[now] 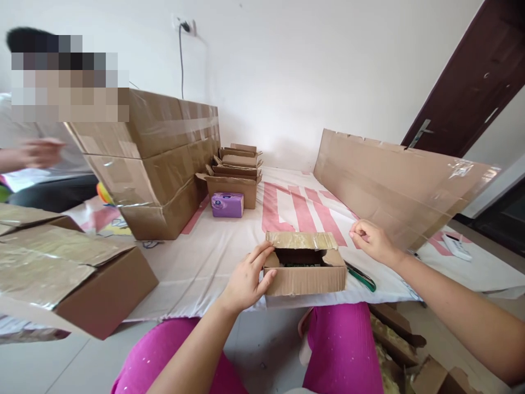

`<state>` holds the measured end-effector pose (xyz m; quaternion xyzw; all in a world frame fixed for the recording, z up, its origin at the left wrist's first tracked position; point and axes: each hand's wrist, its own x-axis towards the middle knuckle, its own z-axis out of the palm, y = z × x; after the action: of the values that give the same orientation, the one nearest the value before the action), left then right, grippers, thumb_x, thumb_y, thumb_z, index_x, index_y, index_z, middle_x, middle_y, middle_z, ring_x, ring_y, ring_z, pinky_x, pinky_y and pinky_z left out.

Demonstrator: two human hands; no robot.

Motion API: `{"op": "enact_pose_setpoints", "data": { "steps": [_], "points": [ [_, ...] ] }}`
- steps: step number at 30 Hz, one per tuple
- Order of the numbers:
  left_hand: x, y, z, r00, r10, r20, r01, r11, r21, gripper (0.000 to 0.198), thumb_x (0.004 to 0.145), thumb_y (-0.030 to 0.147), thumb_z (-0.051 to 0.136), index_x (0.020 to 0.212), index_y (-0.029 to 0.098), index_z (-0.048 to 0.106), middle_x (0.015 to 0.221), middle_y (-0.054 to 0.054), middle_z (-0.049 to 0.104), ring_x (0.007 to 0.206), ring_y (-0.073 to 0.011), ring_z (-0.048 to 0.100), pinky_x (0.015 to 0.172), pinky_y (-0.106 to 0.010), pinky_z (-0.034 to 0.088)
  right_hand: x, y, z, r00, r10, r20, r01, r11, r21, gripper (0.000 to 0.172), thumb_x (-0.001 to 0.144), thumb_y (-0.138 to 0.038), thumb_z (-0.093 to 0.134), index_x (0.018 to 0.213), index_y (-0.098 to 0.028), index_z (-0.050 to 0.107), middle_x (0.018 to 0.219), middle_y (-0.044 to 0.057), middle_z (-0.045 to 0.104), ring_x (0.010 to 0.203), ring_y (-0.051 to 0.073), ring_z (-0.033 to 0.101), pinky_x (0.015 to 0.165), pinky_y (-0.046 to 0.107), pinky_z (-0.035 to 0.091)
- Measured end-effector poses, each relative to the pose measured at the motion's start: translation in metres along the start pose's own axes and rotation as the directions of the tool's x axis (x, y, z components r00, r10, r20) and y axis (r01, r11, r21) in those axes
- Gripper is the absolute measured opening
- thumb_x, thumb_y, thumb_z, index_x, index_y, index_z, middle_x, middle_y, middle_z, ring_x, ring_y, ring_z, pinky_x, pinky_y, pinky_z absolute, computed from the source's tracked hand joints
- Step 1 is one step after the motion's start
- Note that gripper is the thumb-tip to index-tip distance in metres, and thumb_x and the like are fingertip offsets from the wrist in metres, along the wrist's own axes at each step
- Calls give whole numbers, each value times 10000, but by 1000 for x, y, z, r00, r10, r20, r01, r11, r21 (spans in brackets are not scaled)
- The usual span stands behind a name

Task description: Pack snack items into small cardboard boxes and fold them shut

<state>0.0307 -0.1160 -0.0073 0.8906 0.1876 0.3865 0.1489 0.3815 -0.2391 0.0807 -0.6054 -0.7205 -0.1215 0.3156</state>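
Observation:
A small cardboard box (305, 280) lies near the table's front edge with its top flap raised and a dark opening showing. What is inside is mostly hidden in shadow. My left hand (250, 276) grips the box's left end, fingers at the flap and thumb on the front. Right of the box, my right hand (371, 239) hovers apart from it, fingertips curled together in a pinch; whatever they hold, if anything, is too small to make out. Against the box's right side lies a slim green-handled tool (363, 278), its far end dark.
Stacked large cartons (164, 158) stand at left, beside open boxes (238, 169) and a purple tissue pack (227, 205). A cardboard panel (394, 186) leans at right. Another carton (102, 290) overhangs the front left. A person (45, 142) sits behind the stack. Cardboard scraps (397, 339) lie below.

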Motion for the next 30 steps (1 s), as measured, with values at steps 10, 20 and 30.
{"op": "enact_pose_setpoints", "data": {
  "steps": [10, 20, 30],
  "points": [
    [-1, -11, -4, 994, -1, 111, 31, 961, -276, 704, 844, 656, 521, 1389, 218, 441, 1484, -177, 380, 1366, -337, 405, 1051, -482, 449, -12, -23, 8, 1000, -5, 2, 5, 993, -114, 153, 931, -326, 460, 809, -233, 474, 694, 3, 619, 579, 156, 581, 556, 276, 447],
    [1, -6, -1, 992, -74, 104, 107, 924, -366, 377, 863, 483, 612, 1120, 208, 605, 1420, -163, 447, 1323, -305, 455, 910, -382, 522, -19, -19, 14, 997, -69, -32, 67, 996, -59, 204, 953, -213, 404, 987, -222, 605, 860, 55, 683, 784, 196, 669, 708, 334, 551],
    [10, 9, 19, 949, -282, -140, 236, 931, -278, 413, 964, 440, 408, 675, 191, 566, 1205, -122, 621, 1149, -238, 604, 829, -318, 522, -18, -35, 9, 981, -153, -117, 147, 987, -57, 483, 922, -72, 323, 1294, -270, 559, 1153, 90, 580, 882, 187, 633, 820, 371, 551]
  ]
}}
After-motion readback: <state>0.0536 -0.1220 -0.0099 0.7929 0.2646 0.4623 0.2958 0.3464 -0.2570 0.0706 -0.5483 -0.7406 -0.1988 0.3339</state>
